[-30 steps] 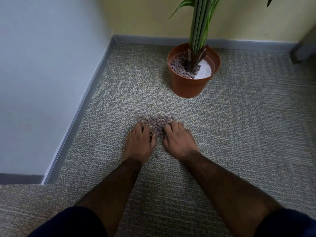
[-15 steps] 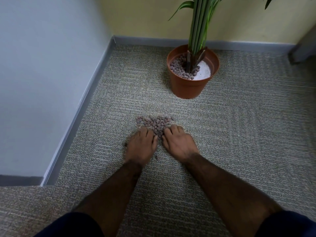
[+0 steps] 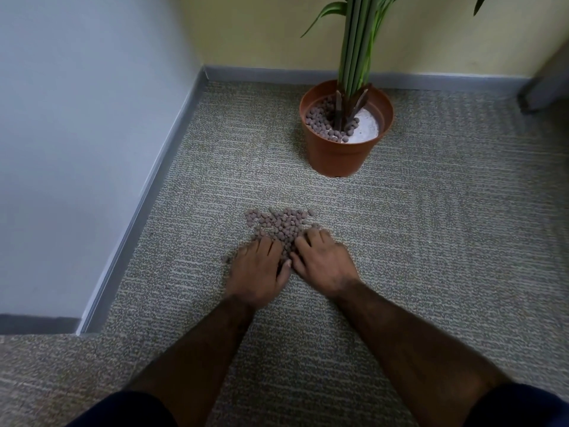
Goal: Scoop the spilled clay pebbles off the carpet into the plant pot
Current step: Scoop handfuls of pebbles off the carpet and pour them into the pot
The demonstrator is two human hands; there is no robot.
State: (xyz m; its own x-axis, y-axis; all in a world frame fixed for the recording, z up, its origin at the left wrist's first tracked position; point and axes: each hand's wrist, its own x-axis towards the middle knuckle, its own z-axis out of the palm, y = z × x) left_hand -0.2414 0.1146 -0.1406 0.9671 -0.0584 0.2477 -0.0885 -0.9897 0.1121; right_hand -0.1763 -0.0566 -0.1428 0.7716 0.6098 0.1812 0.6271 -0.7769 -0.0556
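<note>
Left hand [image 3: 260,269] palm-down on the grey looped carpet [image 3: 431,241], fingers [image 3: 261,246] loosely curled into the near edge of the heap of small brown clay pebbles [image 3: 278,224]. Right hand [image 3: 323,263] beside it, likewise palm-down and cupped, thumbs nearly meeting. Neither clenched nor lifted; whether any pebbles sit under the palms cannot be told. Heap lying on the carpet just ahead of both hands, mostly unscooped, with 1 stray pebble [image 3: 226,259] just left of the left hand.

Judged risks: pebbles rolling out through the gap between the hands or between spread fingers once lifted, since round and loose; scatter during the carry across bare carpet to the terracotta-coloured plastic plant pot [image 3: 338,155], which stands well apart from the heap, further off and to the right. Pushing rather than cupping likely to spread the heap wider. Tipping a handful in too fast could bounce pebbles off the rim or off the green plant stems [image 3: 354,57] rising from the pot's middle; the open white patch [image 3: 366,127] on the pot's right side looks the easier target.

Open carpet on every side of the heap. Pale blue wall [image 3: 77,134] and grey skirting [image 3: 147,204] near on the left, so strays rolling that way would stop there. Pot near the back yellow wall [image 3: 246,29], approach from the front clear.
</note>
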